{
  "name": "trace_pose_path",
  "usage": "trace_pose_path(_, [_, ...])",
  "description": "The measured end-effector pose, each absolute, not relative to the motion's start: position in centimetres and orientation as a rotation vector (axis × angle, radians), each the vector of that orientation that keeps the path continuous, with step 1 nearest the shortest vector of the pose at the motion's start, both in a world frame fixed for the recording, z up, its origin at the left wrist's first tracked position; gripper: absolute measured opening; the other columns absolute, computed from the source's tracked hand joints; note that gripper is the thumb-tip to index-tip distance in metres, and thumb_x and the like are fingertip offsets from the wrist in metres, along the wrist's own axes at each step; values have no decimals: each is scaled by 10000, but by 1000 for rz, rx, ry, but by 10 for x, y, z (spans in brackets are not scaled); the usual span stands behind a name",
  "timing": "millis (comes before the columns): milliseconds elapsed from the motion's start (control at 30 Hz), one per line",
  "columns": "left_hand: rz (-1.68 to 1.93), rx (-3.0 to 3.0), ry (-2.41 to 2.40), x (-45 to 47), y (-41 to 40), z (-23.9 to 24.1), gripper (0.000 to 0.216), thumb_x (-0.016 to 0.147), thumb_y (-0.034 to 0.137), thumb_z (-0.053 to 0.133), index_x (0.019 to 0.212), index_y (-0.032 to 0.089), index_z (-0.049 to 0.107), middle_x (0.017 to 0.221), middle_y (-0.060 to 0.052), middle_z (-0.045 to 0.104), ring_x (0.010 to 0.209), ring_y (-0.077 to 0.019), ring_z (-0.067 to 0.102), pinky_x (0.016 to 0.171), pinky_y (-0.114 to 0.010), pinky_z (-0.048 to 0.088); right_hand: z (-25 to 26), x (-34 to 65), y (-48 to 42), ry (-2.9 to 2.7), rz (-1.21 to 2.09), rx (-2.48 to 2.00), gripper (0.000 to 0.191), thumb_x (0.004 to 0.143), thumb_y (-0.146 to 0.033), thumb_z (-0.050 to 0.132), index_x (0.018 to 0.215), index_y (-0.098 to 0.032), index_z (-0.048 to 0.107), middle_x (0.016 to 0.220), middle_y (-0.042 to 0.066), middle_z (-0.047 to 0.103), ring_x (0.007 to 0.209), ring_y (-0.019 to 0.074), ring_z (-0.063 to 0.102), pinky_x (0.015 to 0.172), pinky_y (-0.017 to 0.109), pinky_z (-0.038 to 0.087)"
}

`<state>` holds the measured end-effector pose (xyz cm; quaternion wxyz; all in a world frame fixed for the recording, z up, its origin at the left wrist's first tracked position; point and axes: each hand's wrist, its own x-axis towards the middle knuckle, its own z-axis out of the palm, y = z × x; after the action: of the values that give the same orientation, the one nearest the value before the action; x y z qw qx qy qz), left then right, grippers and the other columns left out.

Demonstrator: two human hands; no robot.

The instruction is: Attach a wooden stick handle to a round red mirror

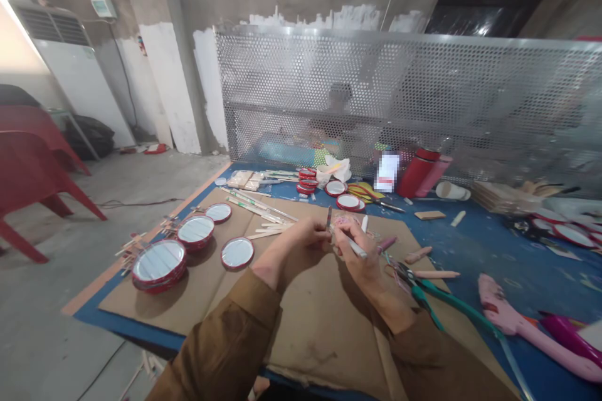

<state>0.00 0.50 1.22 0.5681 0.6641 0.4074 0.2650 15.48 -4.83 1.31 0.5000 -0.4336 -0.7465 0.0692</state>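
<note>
My left hand (313, 237) is closed, pinching a short, thin dark reddish stick (328, 215) that stands upright between the fingertips. Close beside it, my right hand (358, 249) grips a white pen-like tool (355, 247), held at a slant; its tip is hidden by the fingers. Both hands are above a brown cardboard sheet (305, 326). Just behind the right hand lies a small pinkish bundle (347, 219), partly covered. To the left of my left hand are pale wooden sticks (269, 230) and a round white disc with a red rim (237, 252).
Stacked red-rimmed discs (158, 261) stand at the cardboard's left. On the right lie teal-handled pliers (426, 304) and a pink glue gun (498, 304). A red bottle (417, 172) and a phone (387, 172) stand before a perforated metal panel (291, 75). A red chair (42, 182) is at far left.
</note>
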Motion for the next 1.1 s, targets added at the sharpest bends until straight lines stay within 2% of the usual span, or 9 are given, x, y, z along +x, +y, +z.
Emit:
trace_pose_path(300, [593,1636,931,-2,7,10,206,808,226,601,621,145,571,562,11,506,577,-114,420,601,-276,342,16,155,-49,-1733,296,-1081,169,915,-330,498,804,-237,584,766,43,656,746,197,619,724,324,502])
trace_pose_path(567, [624,1607,931,-2,10,3,214,792,244,654,619,153,566,586,23,487,603,-112,383,599,-269,292,19,152,-50,-1730,283,-1054,148,907,-326,499,807,-248,575,822,58,673,807,213,627,784,360,509])
trace_pose_path(767, [652,1524,870,-1,4,8,173,793,238,630,659,144,575,583,31,465,586,-106,382,603,-268,298,24,152,-53,-1758,291,-1043,167,910,-309,481,819,-235,600,824,66,672,796,209,629,775,355,509])
trace_pose_path(1100, [619,1593,864,-4,9,0,229,780,310,651,642,156,553,590,22,477,565,-101,373,592,-282,284,20,154,-51,-1730,342,-1081,175,913,-350,507,830,-238,614,796,53,684,760,201,634,735,334,514])
